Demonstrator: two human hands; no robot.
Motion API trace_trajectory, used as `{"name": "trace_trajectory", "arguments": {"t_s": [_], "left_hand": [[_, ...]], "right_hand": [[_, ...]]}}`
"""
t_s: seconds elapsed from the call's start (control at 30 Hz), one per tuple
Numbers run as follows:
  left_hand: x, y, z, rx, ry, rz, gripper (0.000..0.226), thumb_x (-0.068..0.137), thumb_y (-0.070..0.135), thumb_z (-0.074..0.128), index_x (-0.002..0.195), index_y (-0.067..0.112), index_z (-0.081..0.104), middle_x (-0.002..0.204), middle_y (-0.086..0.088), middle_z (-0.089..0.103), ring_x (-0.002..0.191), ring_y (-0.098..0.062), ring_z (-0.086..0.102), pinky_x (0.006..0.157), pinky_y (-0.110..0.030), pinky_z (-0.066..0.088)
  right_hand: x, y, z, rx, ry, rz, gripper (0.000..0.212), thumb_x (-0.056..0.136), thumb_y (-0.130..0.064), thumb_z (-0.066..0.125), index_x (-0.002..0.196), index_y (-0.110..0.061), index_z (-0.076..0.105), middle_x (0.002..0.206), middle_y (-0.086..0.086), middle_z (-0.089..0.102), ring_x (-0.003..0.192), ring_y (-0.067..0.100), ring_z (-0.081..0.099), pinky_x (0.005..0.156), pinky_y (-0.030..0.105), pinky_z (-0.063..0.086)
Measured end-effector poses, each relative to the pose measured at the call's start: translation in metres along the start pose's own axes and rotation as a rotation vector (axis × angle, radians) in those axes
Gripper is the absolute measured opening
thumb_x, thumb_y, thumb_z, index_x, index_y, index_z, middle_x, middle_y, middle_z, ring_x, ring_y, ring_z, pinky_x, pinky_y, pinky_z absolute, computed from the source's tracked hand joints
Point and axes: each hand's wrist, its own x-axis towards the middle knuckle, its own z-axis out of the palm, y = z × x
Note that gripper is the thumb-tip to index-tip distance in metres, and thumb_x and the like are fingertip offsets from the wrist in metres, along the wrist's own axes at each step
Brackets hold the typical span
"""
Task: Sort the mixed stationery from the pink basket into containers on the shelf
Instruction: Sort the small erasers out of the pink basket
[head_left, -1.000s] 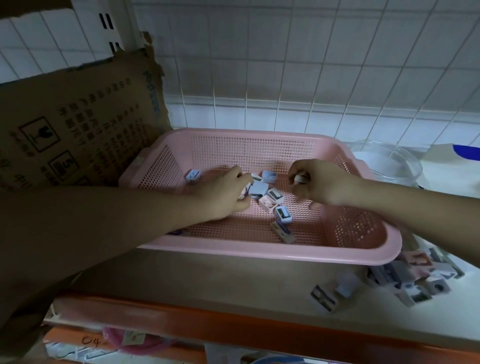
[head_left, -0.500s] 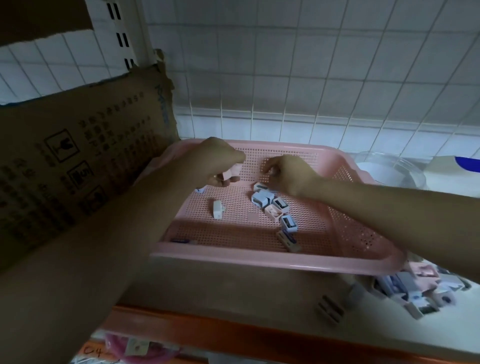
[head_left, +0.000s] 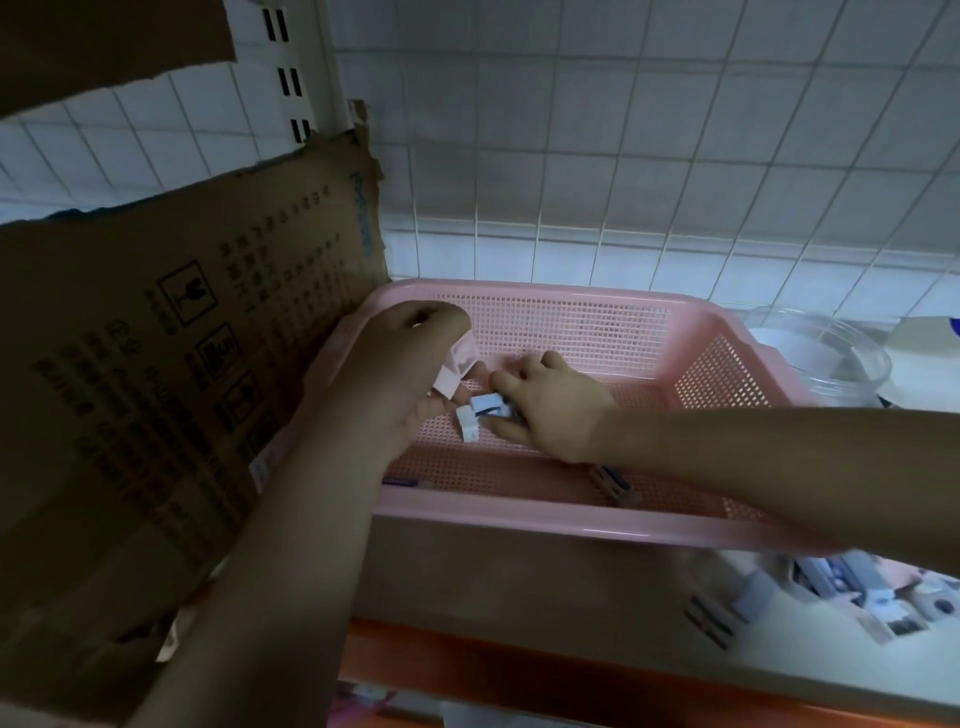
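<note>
Both hands are inside the pink basket (head_left: 519, 525), close together near its middle. The left hand (head_left: 395, 379) is curled around a pale pink piece (head_left: 457, 366), which pokes out between its fingers. The right hand (head_left: 556, 405) reaches toward it, with fingertips closing on a small white-and-blue piece (head_left: 491, 405); another white piece (head_left: 469, 425) lies on the mesh just below and between the two hands.

The basket looks nearly emptied: besides these, only a dark piece (head_left: 615, 486) under the right forearm and a thin blue item (head_left: 400, 482) under the left wrist show against the near wall. On the shelf below the right forearm sits a loose heap of small stationery (head_left: 878, 597), not in any container. A clear tub (head_left: 826, 358) stands beyond the right forearm, its contents unclear. So the picking is, by my judgement, close to done, while getting things into containers largely remains.
</note>
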Motion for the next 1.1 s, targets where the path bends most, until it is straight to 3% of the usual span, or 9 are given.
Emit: {"name": "trace_trajectory", "arguments": {"t_s": [0.2,0.3,0.37,0.47,0.53,0.63,0.87,1.0,1.1], "left_hand": [[-0.014,-0.001,0.000,0.020,0.002,0.033,0.017,0.089,0.013,0.053,0.076,0.016,0.063,0.076,-0.004,0.064,0.065,-0.017,0.060,0.045,-0.017,0.043],[-0.015,-0.002,-0.004,0.046,0.007,0.046,0.014,0.089,0.016,0.054,0.081,0.019,0.065,0.087,-0.006,0.067,0.073,-0.020,0.063,0.049,-0.019,0.044],[-0.015,-0.001,-0.005,0.045,0.000,0.057,0.016,0.088,0.017,0.055,0.076,0.021,0.064,0.090,-0.007,0.066,0.076,-0.022,0.062,0.053,-0.022,0.044],[-0.020,0.004,0.002,0.018,-0.064,0.086,0.025,0.089,0.012,0.054,0.066,0.019,0.061,0.074,-0.003,0.063,0.061,-0.017,0.060,0.056,-0.023,0.044],[-0.023,0.008,0.012,-0.005,-0.110,0.102,0.025,0.090,0.009,0.053,0.068,0.018,0.060,0.066,0.000,0.061,0.054,-0.014,0.059,0.052,-0.021,0.043],[-0.028,0.011,0.033,0.021,-0.189,0.118,0.019,0.091,0.012,0.053,0.076,0.019,0.062,0.068,0.002,0.063,0.052,-0.010,0.060,0.048,-0.018,0.042],[-0.058,0.007,0.112,0.153,-0.344,0.209,0.018,0.088,0.016,0.054,0.074,0.026,0.060,0.052,0.011,0.062,0.065,-0.019,0.061,0.062,-0.029,0.046],[-0.083,-0.002,0.165,0.186,-0.395,0.267,0.015,0.088,0.015,0.058,0.079,0.026,0.062,0.058,0.008,0.065,0.058,-0.012,0.063,0.057,-0.027,0.045],[-0.100,-0.015,0.203,0.192,-0.288,0.343,0.009,0.089,0.016,0.059,0.086,0.024,0.063,0.064,0.002,0.067,0.057,-0.008,0.065,0.051,-0.023,0.047]], "right_hand": [[0.017,0.002,0.001,-0.030,0.002,-0.075,0.040,0.098,-0.039,0.035,0.129,-0.015,0.047,0.116,0.013,0.057,0.106,0.031,0.053,0.091,0.039,0.045],[0.016,0.004,-0.013,0.118,0.035,-0.063,0.034,0.098,-0.037,0.042,0.113,-0.008,0.053,0.097,0.008,0.058,0.089,0.026,0.056,0.074,0.029,0.043],[0.012,0.011,-0.027,0.252,0.072,0.032,0.036,0.096,-0.040,0.047,0.106,-0.006,0.055,0.086,0.007,0.058,0.081,0.025,0.057,0.065,0.026,0.036],[0.005,0.024,-0.044,0.472,0.133,0.252,0.036,0.095,-0.037,0.050,0.105,-0.004,0.061,0.086,0.013,0.065,0.068,0.015,0.063,0.063,0.026,0.039],[-0.005,0.031,-0.053,0.796,0.193,0.422,0.032,0.095,-0.036,0.053,0.096,-0.005,0.061,0.069,0.013,0.058,0.040,0.013,0.050,0.048,0.026,0.042],[-0.031,0.042,-0.074,1.072,0.399,0.574,0.026,0.092,-0.036,0.058,0.084,-0.012,0.056,0.055,0.005,0.046,0.035,0.015,0.040,0.037,0.019,0.038],[-0.147,0.097,-0.107,0.932,0.647,0.654,0.026,0.091,-0.039,0.059,0.074,-0.020,0.053,0.063,0.004,0.056,0.043,0.012,0.051,0.042,0.025,0.046],[-0.205,0.134,-0.095,0.817,0.611,0.667,0.027,0.091,-0.038,0.059,0.086,-0.012,0.058,0.065,0.002,0.056,0.049,0.016,0.048,0.045,0.027,0.050],[-0.225,0.158,-0.074,0.813,0.508,0.560,0.028,0.091,-0.038,0.058,0.086,-0.010,0.059,0.060,0.001,0.059,0.051,0.018,0.049,0.046,0.029,0.050]]}}
